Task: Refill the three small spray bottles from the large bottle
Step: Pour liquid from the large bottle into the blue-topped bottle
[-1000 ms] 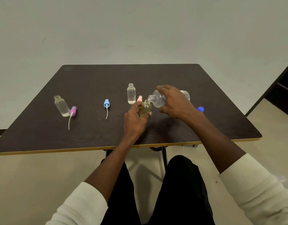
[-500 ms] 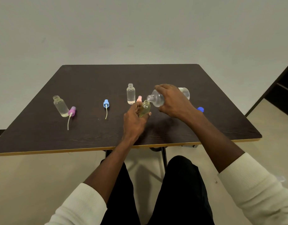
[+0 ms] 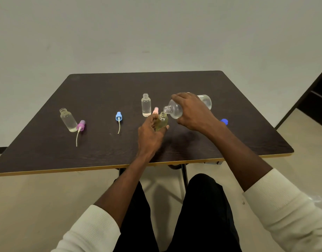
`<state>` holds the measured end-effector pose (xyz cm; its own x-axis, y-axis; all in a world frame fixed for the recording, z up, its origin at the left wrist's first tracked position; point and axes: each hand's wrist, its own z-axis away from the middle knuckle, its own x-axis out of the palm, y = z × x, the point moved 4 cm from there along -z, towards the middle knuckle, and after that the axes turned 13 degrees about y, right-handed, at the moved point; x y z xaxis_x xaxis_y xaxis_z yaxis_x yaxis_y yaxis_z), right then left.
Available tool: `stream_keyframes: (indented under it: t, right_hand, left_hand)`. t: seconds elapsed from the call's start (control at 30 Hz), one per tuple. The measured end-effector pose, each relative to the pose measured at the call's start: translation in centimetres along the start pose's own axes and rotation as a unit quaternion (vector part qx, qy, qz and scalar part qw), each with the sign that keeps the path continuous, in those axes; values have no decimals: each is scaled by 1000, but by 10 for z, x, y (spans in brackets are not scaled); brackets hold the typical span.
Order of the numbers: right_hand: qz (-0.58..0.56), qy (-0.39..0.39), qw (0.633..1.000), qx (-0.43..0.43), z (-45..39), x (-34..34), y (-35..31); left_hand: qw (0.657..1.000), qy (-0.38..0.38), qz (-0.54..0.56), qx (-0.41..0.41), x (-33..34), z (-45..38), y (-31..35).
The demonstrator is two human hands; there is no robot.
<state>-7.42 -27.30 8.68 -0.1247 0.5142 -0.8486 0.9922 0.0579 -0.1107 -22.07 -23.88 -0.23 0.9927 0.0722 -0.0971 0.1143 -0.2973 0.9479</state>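
Observation:
My right hand (image 3: 193, 112) grips the large clear bottle (image 3: 176, 109), tipped on its side with its open neck just above the mouth of a small yellowish spray bottle (image 3: 162, 121). My left hand (image 3: 150, 135) holds that small bottle, tilted slightly, near the table's middle. A second small clear bottle (image 3: 146, 107) stands uncapped behind it. The third small bottle (image 3: 67, 120) stands uncapped at the left. Spray heads lie loose: a purple one (image 3: 80, 126) by the left bottle, a blue one (image 3: 118, 117), and a pink one (image 3: 155, 110) partly hidden behind my left hand.
The dark wooden table (image 3: 102, 146) has a light edge at the front. A blue cap (image 3: 224, 121) lies at the right behind my right forearm. A dark piece of furniture (image 3: 318, 99) stands at the far right. My legs are under the table's front edge.
The large bottle's neck has come slightly closer to the small bottle's mouth. Both hands stay almost where they were.

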Motion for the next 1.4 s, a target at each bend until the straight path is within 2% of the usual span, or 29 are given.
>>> stream_keyframes:
  t: [1.4]
  right_hand:
    - [31,-6,999,-24,-2,-9,-9]
  left_hand:
    - [1000,2,-8,-9,0,-1,-5]
